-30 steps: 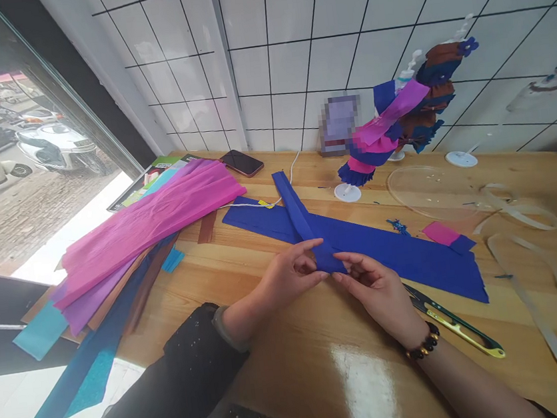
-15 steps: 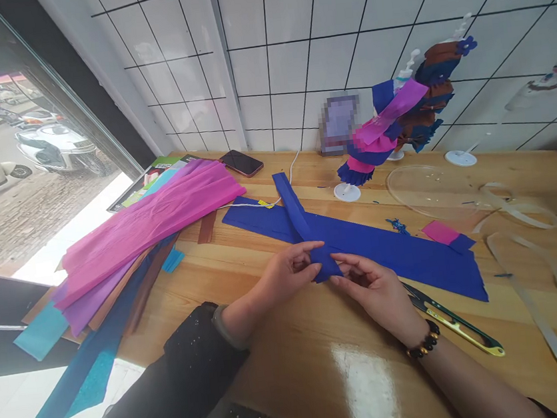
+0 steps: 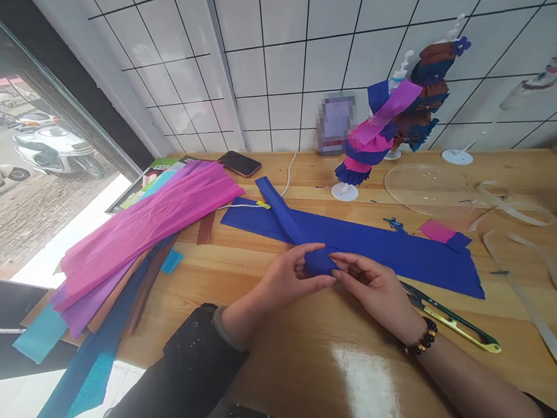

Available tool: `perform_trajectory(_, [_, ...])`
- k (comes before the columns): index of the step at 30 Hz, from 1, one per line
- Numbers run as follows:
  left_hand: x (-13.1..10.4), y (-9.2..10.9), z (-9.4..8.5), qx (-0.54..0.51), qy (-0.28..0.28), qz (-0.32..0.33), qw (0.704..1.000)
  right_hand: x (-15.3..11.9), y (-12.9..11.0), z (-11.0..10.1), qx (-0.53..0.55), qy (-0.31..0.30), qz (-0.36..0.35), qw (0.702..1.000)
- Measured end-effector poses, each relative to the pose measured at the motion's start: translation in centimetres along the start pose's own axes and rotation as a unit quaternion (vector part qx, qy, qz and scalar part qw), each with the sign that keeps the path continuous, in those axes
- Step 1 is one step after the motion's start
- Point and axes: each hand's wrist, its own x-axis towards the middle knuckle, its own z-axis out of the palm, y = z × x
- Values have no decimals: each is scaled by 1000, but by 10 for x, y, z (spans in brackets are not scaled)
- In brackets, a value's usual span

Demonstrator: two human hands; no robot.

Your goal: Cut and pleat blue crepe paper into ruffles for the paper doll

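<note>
One narrow blue strip [image 3: 282,214] has its near end between the two hands, beside the front edge of the wide blue sheet [image 3: 388,250], and its far part slants across that sheet. The left grip [image 3: 281,279] is partly closed, thumb and fingers curved around the strip's end. The right grip [image 3: 375,285] is nearly closed, fingertips pinching the end's right side. A white cord [image 3: 290,174] with a yellow tag [image 3: 262,205] reaches the strip's far part. The green-and-yellow tool [image 3: 466,328] lies close by, partly hidden by the right grip. A pink scrap [image 3: 436,230] overlaps the sheet's right end. To the left, layered coloured paper [image 3: 153,216] covers the corner of the desk [image 3: 288,382], near a phone [image 3: 240,164]. White tape [image 3: 542,320] loops at the far right; dressed figures [image 3: 368,138] stand by the wall.
</note>
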Motion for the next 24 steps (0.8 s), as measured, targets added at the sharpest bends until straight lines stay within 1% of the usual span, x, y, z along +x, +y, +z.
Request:
perform_trajectory(3, [1, -5, 1, 16, -2, 9, 1000, 0, 1, 0, -3, 6, -5, 1000])
perform_trajectory(7, [2, -10, 0, 6, -10, 23, 1000, 0, 0, 1, -4, 11, -10, 1000])
perform_trajectory(10, [2, -10, 0, 32, 3, 24, 999, -1, -1, 1, -15, 6, -15, 1000])
perform_trajectory(14, [1, -7, 0, 64, 2, 31, 997, -1, 0, 1, -33, 7, -29, 999])
perform_trajectory(19, [7, -5, -2, 127, 31, 49, 990, 7, 4, -3, -67, 14, -60, 996])
perform_trajectory(24, [17, -6, -2, 113, 55, 55, 990, 15, 7, -9, -123, 17, -122, 985])
